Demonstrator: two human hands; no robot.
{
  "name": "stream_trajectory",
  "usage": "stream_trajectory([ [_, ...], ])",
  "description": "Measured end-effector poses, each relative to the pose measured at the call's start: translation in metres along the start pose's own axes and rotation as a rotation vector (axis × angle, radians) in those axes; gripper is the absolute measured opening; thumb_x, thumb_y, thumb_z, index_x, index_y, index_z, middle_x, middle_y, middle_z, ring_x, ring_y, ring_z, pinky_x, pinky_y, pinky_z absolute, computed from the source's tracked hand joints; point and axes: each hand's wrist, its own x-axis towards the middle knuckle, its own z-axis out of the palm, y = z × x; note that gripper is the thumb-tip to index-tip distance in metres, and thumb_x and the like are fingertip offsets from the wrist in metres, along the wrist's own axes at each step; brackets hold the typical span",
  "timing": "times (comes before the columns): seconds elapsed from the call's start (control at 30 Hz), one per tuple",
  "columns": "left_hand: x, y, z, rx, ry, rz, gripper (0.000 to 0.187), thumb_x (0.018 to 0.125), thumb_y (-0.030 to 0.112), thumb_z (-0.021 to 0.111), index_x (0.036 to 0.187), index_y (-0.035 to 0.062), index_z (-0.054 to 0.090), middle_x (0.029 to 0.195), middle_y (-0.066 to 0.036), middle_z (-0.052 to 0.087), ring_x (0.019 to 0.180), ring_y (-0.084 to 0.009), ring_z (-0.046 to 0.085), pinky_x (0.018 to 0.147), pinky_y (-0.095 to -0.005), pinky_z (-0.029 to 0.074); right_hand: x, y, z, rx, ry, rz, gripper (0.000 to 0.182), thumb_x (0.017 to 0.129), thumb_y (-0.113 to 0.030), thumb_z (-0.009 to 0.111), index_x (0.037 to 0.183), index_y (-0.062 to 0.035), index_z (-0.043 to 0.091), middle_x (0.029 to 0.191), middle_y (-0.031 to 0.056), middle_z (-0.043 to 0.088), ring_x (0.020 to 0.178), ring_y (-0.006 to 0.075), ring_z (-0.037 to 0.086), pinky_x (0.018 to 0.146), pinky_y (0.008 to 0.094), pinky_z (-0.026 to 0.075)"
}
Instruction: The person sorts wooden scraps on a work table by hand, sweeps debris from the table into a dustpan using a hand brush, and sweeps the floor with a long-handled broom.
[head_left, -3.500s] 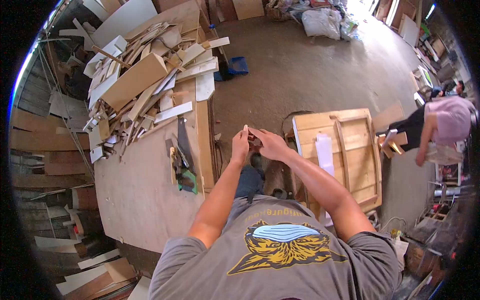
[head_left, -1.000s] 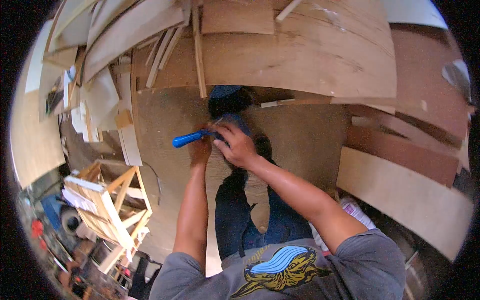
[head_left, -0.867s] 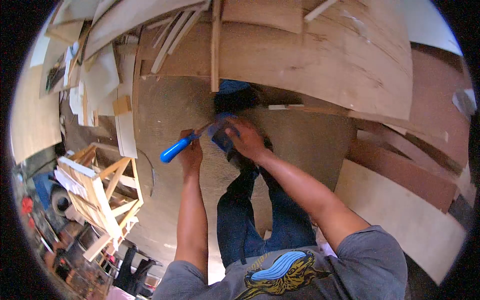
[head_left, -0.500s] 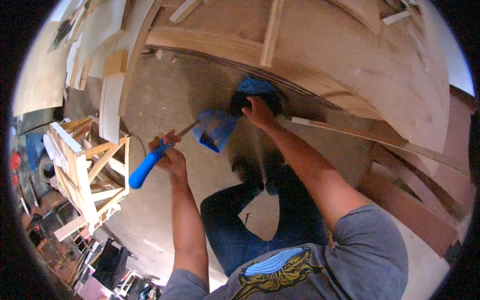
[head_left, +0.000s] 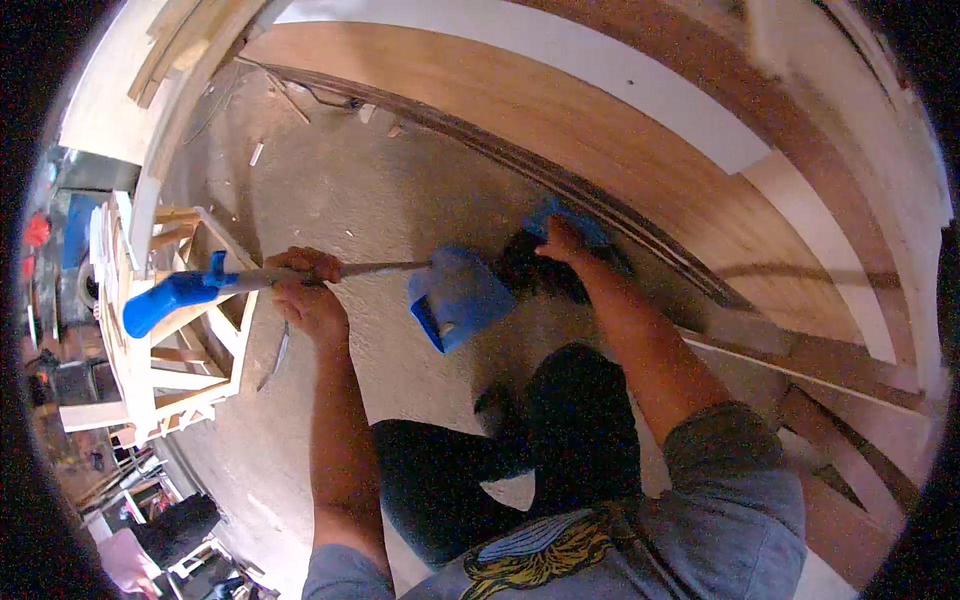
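Observation:
My left hand is wrapped round the pole of a blue dustpan, below its blue grip. The pan rests on the floor with its mouth toward the right, and a small light piece shows at its lower edge. Over a blue brush head with dark bristles, my right hand is closed on its blue top. The brush stands on the floor just right of the pan. Part of its top is hidden by my fingers.
Wooden panels lean along the top and right. A wooden frame stands at the left, with tools and clutter behind it. Small scraps lie on the concrete floor. A long strip lies at the right.
The view has shifted. My left hand has moved from beside the blue grip to lower on the pole, which now lies flatter. My right hand and the brush appear farther right and lower.

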Motion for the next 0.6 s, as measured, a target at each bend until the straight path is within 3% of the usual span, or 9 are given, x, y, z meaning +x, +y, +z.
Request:
stream_trajectory([
  [0.13, 0.001, 0.004, 0.001, -0.083, 0.163, -0.067, 0.05, 0.097, 0.061, 0.041, 0.08, 0.0141, 0.042, 0.06, -0.003, 0.041, 0.048, -0.0159, 0.041, 0.044, -0.0309, 0.038, 0.044, 0.075, 0.06, 0.05, 0.066, 0.028, 0.124, 0.064, -0.031, 0.089, 0.153, -0.003, 0.007, 0.158, 0.024, 0.014, 0.145, 0.0388, 0.02, 0.119, 0.0457, 0.023],
  [0.23, -0.001, 0.0, -0.005, -0.258, 0.191, -0.106, 0.053, 0.096, 0.064, 0.036, 0.077, 0.0153, 0.041, 0.059, -0.001, 0.036, 0.047, -0.0156, 0.036, 0.043, -0.0314, 0.034, 0.031, 0.084, 0.064, 0.085, 0.167, -0.061, 0.133, 0.058, -0.029, 0.092, 0.154, -0.004, 0.002, 0.16, 0.0222, 0.008, 0.147, 0.0382, 0.014, 0.12, 0.0447, 0.018],
  [0.27, -0.002, -0.005, -0.014, -0.257, 0.125, -0.089, 0.054, 0.093, 0.066, 0.039, 0.081, 0.0139, 0.041, 0.062, -0.002, 0.038, 0.048, -0.0154, 0.038, 0.044, -0.0312, 0.035, 0.019, 0.075, 0.053, 0.104, 0.208, -0.118, 0.135, 0.057, -0.029, 0.093, 0.154, -0.0042, 0.002, 0.16, 0.0215, 0.007, 0.147, 0.038, 0.013, 0.121, 0.0442, 0.017],
  [0.3, -0.004, -0.011, -0.025, -0.258, 0.059, -0.074, 0.056, 0.091, 0.068, 0.043, 0.085, 0.0126, 0.042, 0.065, -0.002, 0.04, 0.05, -0.0153, 0.041, 0.044, -0.031, 0.036, 0.01, 0.06, 0.038, 0.075, 0.195, -0.044, 0.137, 0.056, -0.027, 0.093, 0.154, -0.005, 0.001, 0.16, 0.0208, 0.005, 0.147, 0.0376, 0.012, 0.121, 0.044, 0.017],
  [0.33, -0.004, -0.014, -0.032, -0.26, -0.007, -0.06, 0.059, 0.088, 0.07, 0.047, 0.088, 0.0112, 0.043, 0.069, -0.003, 0.042, 0.051, -0.0152, 0.043, 0.044, -0.0308, 0.037, 0.003, 0.046, 0.023, 0.059, 0.195, -0.016, 0.132, 0.057, -0.028, 0.092, 0.153, -0.005, 0.004, 0.159, 0.021, 0.009, 0.145, 0.0379, 0.015, 0.119, 0.0445, 0.018],
  [0.37, -0.007, 0.0, -0.021, -0.188, 0.076, -0.052, 0.06, 0.088, 0.07, 0.046, 0.088, 0.0106, 0.042, 0.068, -0.003, 0.042, 0.051, -0.0156, 0.042, 0.046, -0.0314, 0.039, -0.001, 0.042, 0.018, 0.049, 0.193, 0.002, 0.128, 0.058, -0.029, 0.091, 0.151, -0.0049, 0.007, 0.157, 0.0213, 0.012, 0.144, 0.0383, 0.017, 0.118, 0.045, 0.02],
  [0.47, -0.008, 0.009, -0.014, -0.14, 0.229, -0.147, 0.052, 0.097, 0.063, 0.027, 0.076, 0.0169, 0.04, 0.059, 0.0, 0.036, 0.047, -0.0172, 0.034, 0.045, -0.0323, 0.031, -0.003, 0.044, 0.022, 0.039, 0.197, 0.05, 0.114, 0.063, -0.031, 0.087, 0.148, -0.0047, 0.016, 0.151, 0.0219, 0.021, 0.138, 0.0393, 0.025, 0.114, 0.0464, 0.025],
  [0.6, -0.015, 0.029, -0.031, -0.131, 0.178, -0.078, 0.048, 0.095, 0.06, 0.041, 0.083, 0.013, 0.043, 0.063, -0.002, 0.041, 0.05, -0.0164, 0.041, 0.046, -0.0323, 0.037, -0.027, 0.032, 0.012, 0.014, 0.155, 0.103, 0.097, 0.069, -0.034, 0.083, 0.143, -0.0045, 0.027, 0.143, 0.0227, 0.033, 0.131, 0.0407, 0.035, 0.109, 0.0483, 0.032],
])
